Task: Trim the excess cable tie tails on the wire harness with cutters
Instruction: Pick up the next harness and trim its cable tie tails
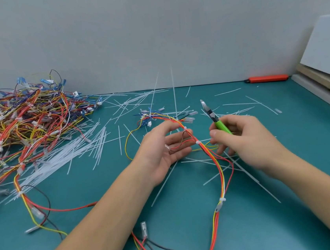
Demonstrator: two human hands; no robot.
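A wire harness (pixel 218 168) of red, orange, yellow and white wires loops across the teal table, bound by white cable ties (pixel 222 200). My left hand (pixel 162 145) lies palm up with relaxed, straight fingers, and the harness runs over its fingertips. My right hand (pixel 241 136) grips the green-handled cutters (pixel 213 118), their metal jaws pointing up and away, just right of the harness. A white tie head (pixel 197 142) sits on the bundle between my two hands.
A big heap of finished-looking harnesses (pixel 22 124) fills the left. A bundle of uncut white cable ties (pixel 70 154) and many cut tie tails (pixel 136 101) litter the teal table (pixel 291 192). A red tool (pixel 266 78) lies by the wall; boards (pixel 324 84) stand at right.
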